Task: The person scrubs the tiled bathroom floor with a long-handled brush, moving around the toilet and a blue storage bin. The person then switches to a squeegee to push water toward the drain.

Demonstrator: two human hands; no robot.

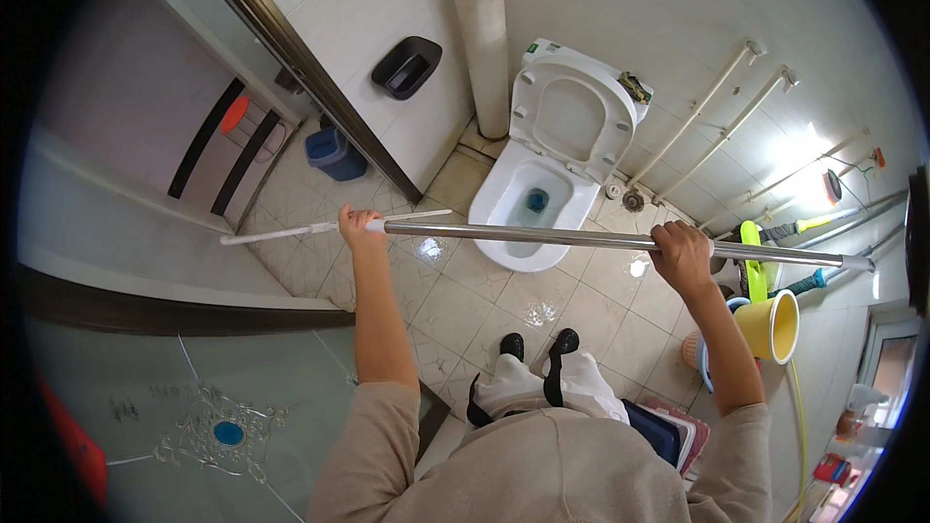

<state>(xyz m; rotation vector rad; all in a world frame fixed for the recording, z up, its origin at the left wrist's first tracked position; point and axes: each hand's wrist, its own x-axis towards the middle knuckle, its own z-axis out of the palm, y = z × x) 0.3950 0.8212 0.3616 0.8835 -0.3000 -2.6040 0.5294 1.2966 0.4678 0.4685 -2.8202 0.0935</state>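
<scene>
Both my hands grip a long metal pole (pixel 523 233), held nearly level in front of my body. My left hand (pixel 360 226) is closed around its white fitting at the left end, beside a thin white crosspiece (pixel 280 235). Nearer the grey cap on the right end, my right hand (pixel 681 253) wraps the metal tube. Past the pole stands a white toilet (pixel 574 116) with its lid and seat raised and bluish water in the bowl. The pole passes in front of the bowl's near part in this view.
A yellow bucket (pixel 785 327), mops and a bright green plastic tool (pixel 753 261) crowd the right wall. Pale pipes (pixel 699 105) run along that wall. A blue bin (pixel 336 154) stands beyond the door frame (pixel 305 80). At lower left is a decorated glass door (pixel 305 378).
</scene>
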